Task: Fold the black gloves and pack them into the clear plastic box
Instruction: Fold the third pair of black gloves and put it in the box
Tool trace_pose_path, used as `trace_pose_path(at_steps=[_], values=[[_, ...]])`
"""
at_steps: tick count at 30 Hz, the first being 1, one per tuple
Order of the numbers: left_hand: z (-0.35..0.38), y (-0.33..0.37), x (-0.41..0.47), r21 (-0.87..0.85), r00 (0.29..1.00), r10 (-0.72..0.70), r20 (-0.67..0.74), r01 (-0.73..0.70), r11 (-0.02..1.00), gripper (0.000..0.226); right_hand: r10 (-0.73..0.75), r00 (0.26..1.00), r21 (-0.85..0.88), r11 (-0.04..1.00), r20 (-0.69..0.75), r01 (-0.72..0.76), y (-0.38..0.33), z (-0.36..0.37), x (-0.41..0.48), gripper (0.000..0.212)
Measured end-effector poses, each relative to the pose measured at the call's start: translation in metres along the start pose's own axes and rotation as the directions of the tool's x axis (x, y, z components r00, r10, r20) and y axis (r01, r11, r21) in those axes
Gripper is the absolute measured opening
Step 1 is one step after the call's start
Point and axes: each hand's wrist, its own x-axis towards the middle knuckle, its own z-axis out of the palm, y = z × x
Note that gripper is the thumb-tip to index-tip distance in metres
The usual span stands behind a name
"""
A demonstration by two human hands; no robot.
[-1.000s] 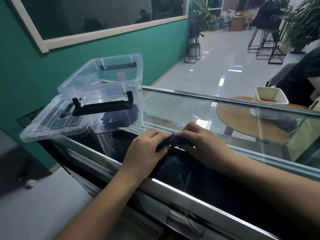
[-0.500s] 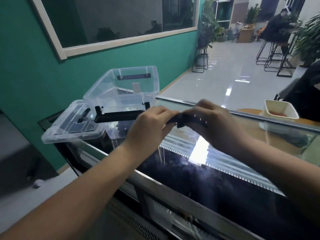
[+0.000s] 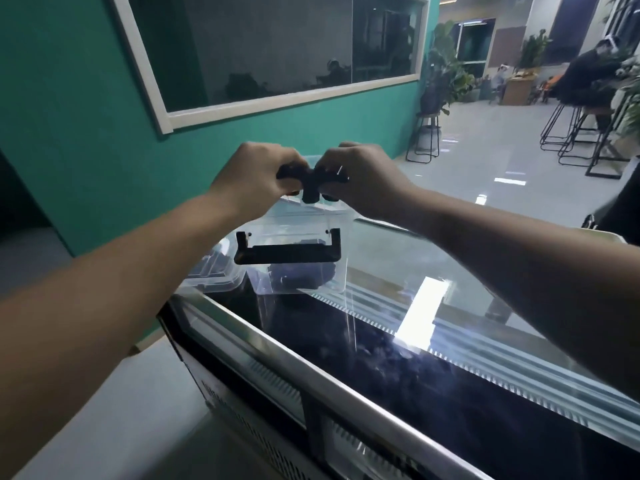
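Note:
A folded black glove [image 3: 309,183] hangs above the open top of the clear plastic box [image 3: 337,251], held between both hands. My left hand [image 3: 258,178] grips its left end and my right hand [image 3: 360,174] grips its right end. The box stands on the glass counter with its black handle [image 3: 287,251] facing me. More black gloves [image 3: 303,273] lie on the bottom of the box. My hands hide most of the box's rim.
The box's clear lid [image 3: 214,273] lies to the left of the box at the counter's end. The glass-topped counter [image 3: 398,355] has a metal front edge [image 3: 277,344]. A teal wall with a window stands behind; stools and people are far right.
Both hands lifted the folded glove off the counter top and carried it up and forward until it hangs over the box. The camera view tilted upward with them.

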Motion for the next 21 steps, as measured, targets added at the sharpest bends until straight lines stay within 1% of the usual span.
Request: trace_pose_path(at_steps=[2,5,9,14,18,21], values=[[-0.001,-0.013,-0.001,-0.021,0.995,-0.083,0.053,0.085,0.996,0.029,0.021,0.998,0.008,1.000,0.057,-0.021,-0.004,0.009,0.013,0.022],[-0.002,-0.026,-0.002,-0.011,0.982,-0.155,0.105,0.157,0.987,0.030,0.043,0.992,0.010,0.999,0.122,-0.045,-0.007,0.021,0.024,0.022],[-0.002,-0.033,-0.001,0.002,0.966,-0.207,0.153,0.209,0.978,0.029,0.072,0.980,-0.015,0.997,0.186,-0.070,-0.011,0.030,0.032,0.022],[-0.006,-0.033,-0.004,-0.007,0.913,-0.283,0.293,0.298,0.954,0.022,0.118,0.947,-0.037,0.993,0.298,-0.112,-0.011,0.026,0.033,0.021],[-0.011,-0.030,-0.010,0.020,0.915,-0.285,0.287,0.291,0.956,0.016,0.138,0.947,-0.034,0.990,0.290,-0.134,-0.009,0.015,0.029,0.014],[-0.012,-0.027,-0.015,0.052,0.925,-0.288,0.248,0.284,0.958,0.017,0.177,0.951,-0.058,0.984,0.256,-0.167,-0.010,0.010,0.028,0.014]])
